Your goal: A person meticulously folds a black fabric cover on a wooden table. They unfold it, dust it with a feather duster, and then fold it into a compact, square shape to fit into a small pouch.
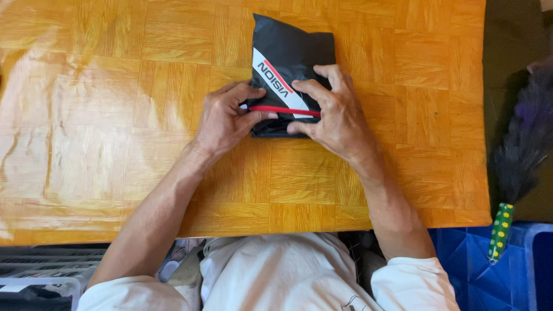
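A folded black garment (291, 52) with a white and red stripe lies on the glossy orange wooden table (115, 115). A red band (282, 110) stretches across its near end. My left hand (222, 121) pinches the left end of the band and the garment's left edge. My right hand (334, 112) rests on the garment's right side, its fingers holding the band's right end and pressing the cloth down. Both hands sit at the garment's near end, on opposite sides of it.
A dark feather duster (521, 150) with a green flowered handle leans off the table's right edge over a blue plastic crate (489, 270). Grey and white bins (46, 270) sit below the table's near left edge. My white-clothed lap (282, 276) is at the near edge.
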